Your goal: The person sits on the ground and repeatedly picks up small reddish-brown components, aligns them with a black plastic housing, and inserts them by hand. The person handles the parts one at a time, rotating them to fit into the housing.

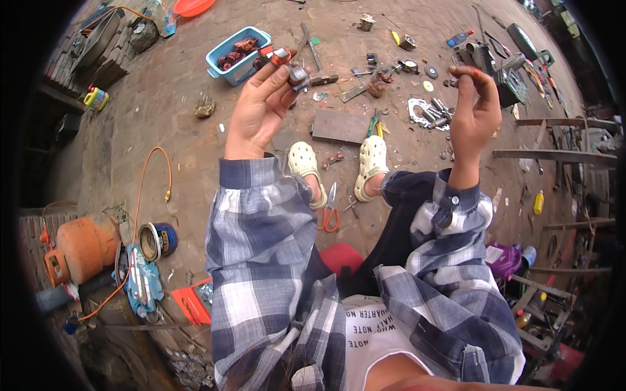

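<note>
My left hand [255, 112], raised at the left, pinches a small grey metal part [299, 78] between thumb and fingers. A red-orange and silver piece [280, 56] shows at its fingertips; whether the two are joined I cannot tell. To the right, my right hand [475, 117] is closed in a pinch with its fingertips together. Red-orange colour shows along its index finger, and what it holds is too small to make out. Beyond my left hand stands a light blue plastic basin [215, 60] with reddish copper-coloured pieces [236, 55] inside.
A flat metal plate [339, 126], green-handled pliers [372, 125] and orange-handled scissors [330, 212] lie near my feet. A hammer [323, 81], a gasket [417, 112] and several metal pins [438, 116] are farther off. An orange gas cylinder [88, 244] stands left; metal frames [554, 155] line the right.
</note>
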Tool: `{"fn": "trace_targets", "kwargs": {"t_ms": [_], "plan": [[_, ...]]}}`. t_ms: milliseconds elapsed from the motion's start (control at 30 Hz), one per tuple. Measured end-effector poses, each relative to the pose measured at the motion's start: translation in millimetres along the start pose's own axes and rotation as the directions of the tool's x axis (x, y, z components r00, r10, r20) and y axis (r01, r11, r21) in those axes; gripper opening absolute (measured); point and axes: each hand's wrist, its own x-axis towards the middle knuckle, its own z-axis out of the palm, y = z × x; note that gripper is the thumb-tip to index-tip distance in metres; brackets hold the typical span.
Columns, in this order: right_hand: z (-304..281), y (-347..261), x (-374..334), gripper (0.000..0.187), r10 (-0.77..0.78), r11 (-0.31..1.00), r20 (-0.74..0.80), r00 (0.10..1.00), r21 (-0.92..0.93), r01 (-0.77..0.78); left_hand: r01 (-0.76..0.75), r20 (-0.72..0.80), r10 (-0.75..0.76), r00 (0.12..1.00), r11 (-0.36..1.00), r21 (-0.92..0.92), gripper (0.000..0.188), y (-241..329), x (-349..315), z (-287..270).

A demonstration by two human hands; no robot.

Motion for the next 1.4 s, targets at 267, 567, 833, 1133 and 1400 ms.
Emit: {"fn": "trace_targets", "kwargs": {"t_ms": [267, 567, 833, 1133, 1400], "plan": [[-19, 40, -2, 0.014, 0.288, 0.937, 0.794, 0.535, -0.35, 0.015, -0.108, 0.006, 0.112, 0.994, 0.944, 0.312, 0.037, 4, -8, 12], [-8, 10, 3, 0.023, -0.209, -0.039, 0.532, 0.821, 0.834, -0.55, -0.05, -0.029, 0.075, 0.997, 0.86, 0.508, 0.035, -1, -5, 14], [11, 22, 9, 0.051, -0.037, 0.95, 0.326, 0.945, 0.305, -0.068, 0.108, 0.088, -0.2, 0.976, 0.792, 0.602, 0.046, -6, -17, 35], [-4, 5, -1, 0.031, 0.176, 0.884, 0.914, 0.365, 0.017, -0.468, -0.072, 0.081, 0.027, 0.996, 0.786, 0.614, 0.04, -4, -13, 31], [29, -15, -6, 0.038, 0.071, 0.342, 0.503, 0.861, 0.799, -0.495, -0.067, 0.212, -0.112, 0.971, 0.722, 0.689, 0.042, -24, -12, 45]]}}
